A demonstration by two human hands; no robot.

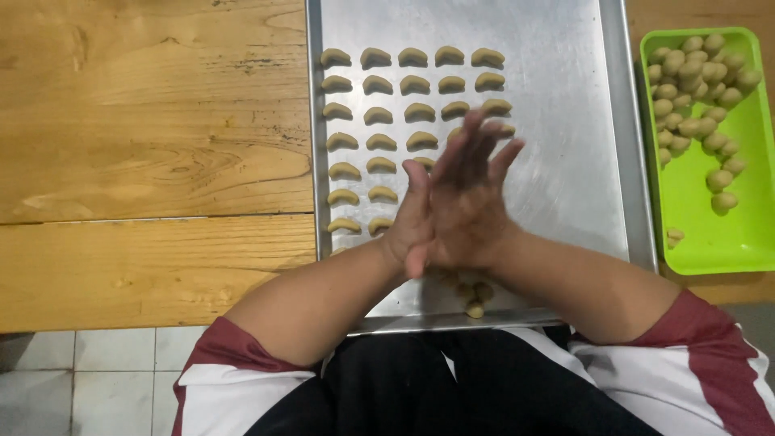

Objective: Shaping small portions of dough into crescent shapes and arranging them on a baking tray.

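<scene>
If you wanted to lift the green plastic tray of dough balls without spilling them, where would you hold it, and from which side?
Grip the green tray by its two long rims, coming from the near short end. The dough balls are heaped in the far half, so the near part of the rim is bare. Its left rim lies close to the metal baking sheet, so fingers there probably have little room.

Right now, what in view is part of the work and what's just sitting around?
In use: left hand and right hand pressed palm to palm; metal baking tray; crescent dough pieces in rows; green tray of dough balls.
Lying about: wooden table; tiled floor.
</scene>
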